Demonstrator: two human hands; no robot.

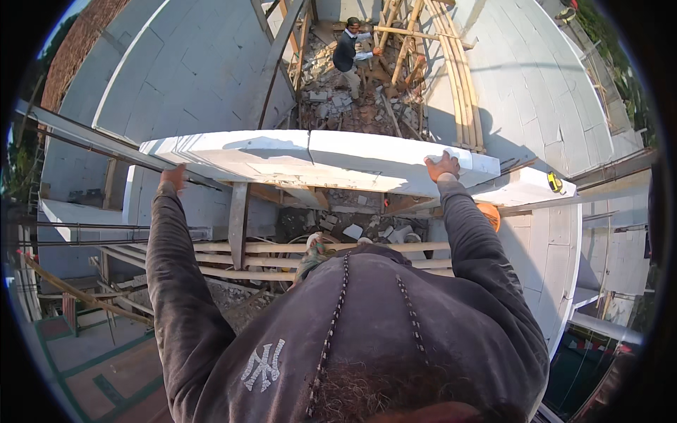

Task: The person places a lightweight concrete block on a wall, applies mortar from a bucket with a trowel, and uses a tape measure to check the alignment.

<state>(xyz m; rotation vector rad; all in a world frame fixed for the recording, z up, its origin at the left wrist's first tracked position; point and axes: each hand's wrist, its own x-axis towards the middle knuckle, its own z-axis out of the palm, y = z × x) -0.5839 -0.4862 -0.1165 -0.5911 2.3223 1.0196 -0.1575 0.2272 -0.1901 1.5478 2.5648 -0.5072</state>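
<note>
A low wall of white lightweight blocks [374, 159] runs across in front of me, with a dark vertical joint near its middle. My right hand [443, 166] rests on the top near its right end, fingers spread over the surface. At the opposite end, my left hand [174, 178] is beside the block's lower left edge, close to a thin dark bar. Its fingers look extended and slightly blurred, and nothing shows in them; contact with the block is unclear. A yellow and black tape measure [555, 182] lies on the block ledge to the right.
Bamboo poles [331, 258] cross below me over rubble. Beyond the wall, a person [349, 56] stands on broken blocks beside leaning bamboo poles [458, 84]. Tall grey block walls rise on both sides. An orange object [489, 216] is partly hidden by my right arm.
</note>
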